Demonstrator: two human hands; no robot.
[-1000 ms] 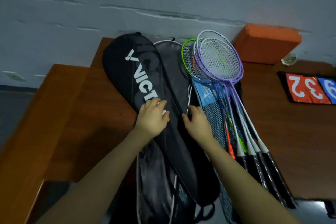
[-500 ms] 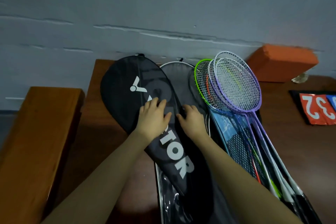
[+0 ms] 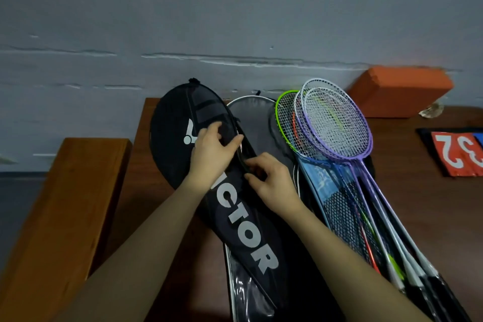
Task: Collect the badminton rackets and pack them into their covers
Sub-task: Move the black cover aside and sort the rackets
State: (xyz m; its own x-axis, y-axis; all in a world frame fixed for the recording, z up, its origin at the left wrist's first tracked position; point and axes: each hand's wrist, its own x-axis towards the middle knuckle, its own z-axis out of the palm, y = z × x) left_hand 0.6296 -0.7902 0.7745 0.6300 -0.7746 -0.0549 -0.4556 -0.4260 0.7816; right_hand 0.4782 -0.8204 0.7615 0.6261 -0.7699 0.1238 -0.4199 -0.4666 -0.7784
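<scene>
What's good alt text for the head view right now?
Both hands work at the edge of a black Victor racket cover on a wooden table: the left hand grips its upper edge, the right hand pinches the edge just below. A stack of bare badminton rackets lies to the right, beside a grey cover.

A dark brown wooden worktop (image 3: 407, 191) fills the lower middle and right of the view. At about two o'clock, an orange block (image 3: 400, 94) rests at the back of the worktop, against the wall. Just beside its right end lies a small pale object (image 3: 431, 110), too blurred to make out. At three o'clock a flip scoreboard (image 3: 454, 153) lies flat on the worktop, its red cards showing white digits 3 and 2, with a blue card at the frame edge. At eight o'clock stands a lighter wooden bench (image 3: 60, 212). A grey-blue wall (image 3: 235, 13) with cracked, peeling paint spans the upper half.
</scene>
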